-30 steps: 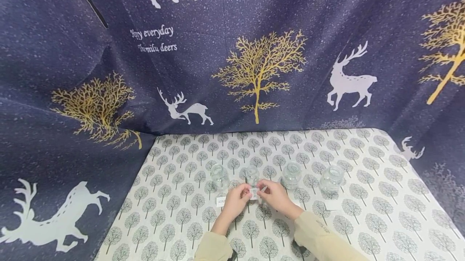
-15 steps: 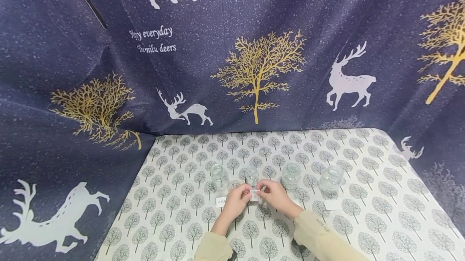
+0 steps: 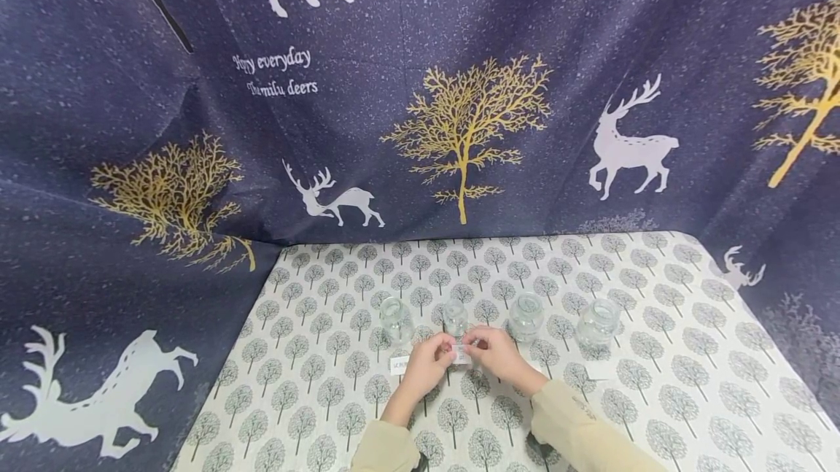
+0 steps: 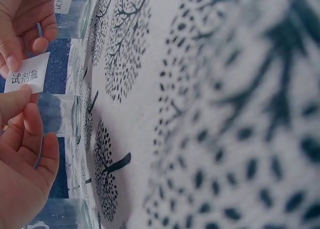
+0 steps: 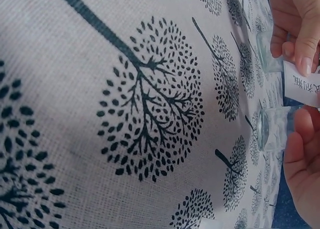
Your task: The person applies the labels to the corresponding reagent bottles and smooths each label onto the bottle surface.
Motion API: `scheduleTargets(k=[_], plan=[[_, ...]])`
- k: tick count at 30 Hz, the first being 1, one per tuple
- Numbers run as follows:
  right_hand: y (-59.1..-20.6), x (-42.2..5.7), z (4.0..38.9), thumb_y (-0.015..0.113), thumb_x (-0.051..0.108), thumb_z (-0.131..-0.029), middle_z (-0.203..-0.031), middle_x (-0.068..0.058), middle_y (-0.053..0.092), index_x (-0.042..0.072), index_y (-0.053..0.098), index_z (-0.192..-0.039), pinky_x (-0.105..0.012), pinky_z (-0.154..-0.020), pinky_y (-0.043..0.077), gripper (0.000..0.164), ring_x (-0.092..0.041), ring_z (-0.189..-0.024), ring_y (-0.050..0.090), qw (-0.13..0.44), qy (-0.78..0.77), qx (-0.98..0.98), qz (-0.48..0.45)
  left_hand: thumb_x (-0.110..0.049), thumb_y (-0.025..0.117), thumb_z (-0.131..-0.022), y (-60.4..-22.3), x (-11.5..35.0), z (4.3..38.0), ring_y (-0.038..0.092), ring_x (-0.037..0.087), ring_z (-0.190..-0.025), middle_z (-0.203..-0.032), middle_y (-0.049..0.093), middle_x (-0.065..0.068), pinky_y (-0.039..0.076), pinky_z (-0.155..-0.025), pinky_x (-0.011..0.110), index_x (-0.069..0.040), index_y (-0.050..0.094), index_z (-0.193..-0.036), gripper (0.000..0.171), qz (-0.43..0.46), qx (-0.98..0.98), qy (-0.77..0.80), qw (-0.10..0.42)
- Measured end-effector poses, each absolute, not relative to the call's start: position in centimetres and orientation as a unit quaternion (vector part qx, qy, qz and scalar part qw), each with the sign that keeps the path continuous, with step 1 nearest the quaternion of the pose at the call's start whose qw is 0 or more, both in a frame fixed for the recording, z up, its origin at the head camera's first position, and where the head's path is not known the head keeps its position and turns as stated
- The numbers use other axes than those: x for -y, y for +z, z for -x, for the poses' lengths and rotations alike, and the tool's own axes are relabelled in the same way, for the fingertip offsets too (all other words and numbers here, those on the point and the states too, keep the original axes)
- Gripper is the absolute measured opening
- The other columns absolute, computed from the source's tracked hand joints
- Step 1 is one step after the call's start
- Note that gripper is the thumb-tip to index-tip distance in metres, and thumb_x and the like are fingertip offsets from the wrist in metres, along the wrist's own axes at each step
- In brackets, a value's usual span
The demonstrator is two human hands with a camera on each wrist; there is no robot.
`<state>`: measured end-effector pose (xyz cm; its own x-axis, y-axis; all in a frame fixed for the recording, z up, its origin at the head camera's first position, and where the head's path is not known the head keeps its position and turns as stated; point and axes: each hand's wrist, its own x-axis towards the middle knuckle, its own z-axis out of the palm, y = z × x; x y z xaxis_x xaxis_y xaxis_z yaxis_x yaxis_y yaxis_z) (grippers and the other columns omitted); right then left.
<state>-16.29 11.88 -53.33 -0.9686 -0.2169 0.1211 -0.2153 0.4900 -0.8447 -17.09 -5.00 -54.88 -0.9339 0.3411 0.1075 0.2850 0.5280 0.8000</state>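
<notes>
A small white paper label [image 3: 462, 355] with printed Chinese characters is held between both hands, just in front of a small clear glass bottle [image 3: 456, 315]. My left hand [image 3: 426, 364] pinches its left side. My right hand [image 3: 500, 361] pinches the right side between thumb and fingers. In the left wrist view the label [image 4: 26, 75] is tilted and its text faces the camera; the left hand [image 4: 25, 174] is lower, the right hand [image 4: 27, 16] above. The right wrist view has the label [image 5: 300, 84] between the left hand [image 5: 295, 21] and right hand [image 5: 306, 169].
Wider clear glass jars stand in the same row: one on the left [image 3: 397, 322], two on the right [image 3: 526, 319] and far right [image 3: 599, 326]. White labels lie before the left jar [image 3: 399, 365] and far-right jar [image 3: 599, 371]. A deer-patterned dark blue cloth [image 3: 341, 129] hangs behind.
Both hands stay nearly in place, still pinching the label. The label has shifted and turned very slightly between the fingertips; the jars have not moved.
</notes>
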Motion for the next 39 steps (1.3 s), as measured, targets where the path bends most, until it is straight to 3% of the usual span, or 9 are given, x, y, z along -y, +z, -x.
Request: scheduleTargets(k=[9,15,22,29,39], plan=[[-53.4,-12.1,16.2,0.062,0.003,-0.076,-0.083,-0.001,0.066,0.009,0.068,-0.084,-0.017,-0.065,0.048,0.011,-0.009,-0.073,0.058,-0.021,-0.474,-0.867,0.154,-0.03,0.058,-0.083,-54.8,5.1,17.1,0.059,0.007,-0.076,-0.092,0.066,0.004,0.047,-0.069,0.019,-0.011,0.059,-0.102,0.027,-0.17,-0.844,0.505,0.064],[-53.3,-12.0,16.0,0.062,0.003,-0.075,-0.084,0.001,0.065,0.01,0.068,-0.083,-0.018,-0.066,0.049,0.012,-0.01,-0.074,0.059,-0.036,-0.423,-0.885,0.19,-0.02,0.058,-0.084,-52.8,5.0,16.7,0.061,0.013,-0.079,-0.089,0.067,0.008,0.048,-0.072,0.023,-0.003,0.056,-0.105,0.028,-0.15,-0.822,0.541,0.091],[-53.1,-12.0,15.8,0.063,0.006,-0.076,-0.08,0.002,0.064,0.011,0.069,-0.081,-0.015,-0.061,0.047,0.009,-0.004,-0.068,0.055,-0.059,-0.401,-0.888,0.217,-0.011,0.058,-0.083,-51.4,5.2,16.3,0.061,0.036,-0.077,-0.085,0.066,0.018,0.048,-0.06,0.022,0.005,0.053,-0.108,0.03,-0.153,-0.791,0.577,0.136],[-53.2,-11.9,15.6,0.064,0.007,-0.076,-0.08,0.001,0.064,0.011,0.068,-0.082,-0.014,-0.059,0.046,0.008,-0.002,-0.067,0.053,-0.066,-0.405,-0.886,0.217,-0.008,0.057,-0.083,-51.5,5.3,16.4,0.061,0.018,-0.074,-0.087,0.065,0.02,0.046,-0.068,0.024,0.004,0.051,-0.11,0.03,-0.143,-0.773,0.596,0.164],[-53.0,-11.9,15.3,0.064,0.002,-0.074,-0.079,0.0,0.065,0.01,0.067,-0.079,-0.014,-0.056,0.046,0.01,0.0,-0.064,0.052,-0.096,-0.422,-0.869,0.238,-0.003,0.057,-0.08,-51.5,5.3,16.5,0.058,0.011,-0.071,-0.084,0.065,0.019,0.047,-0.072,0.027,0.005,0.05,-0.11,0.032,-0.124,-0.749,0.624,0.187]])
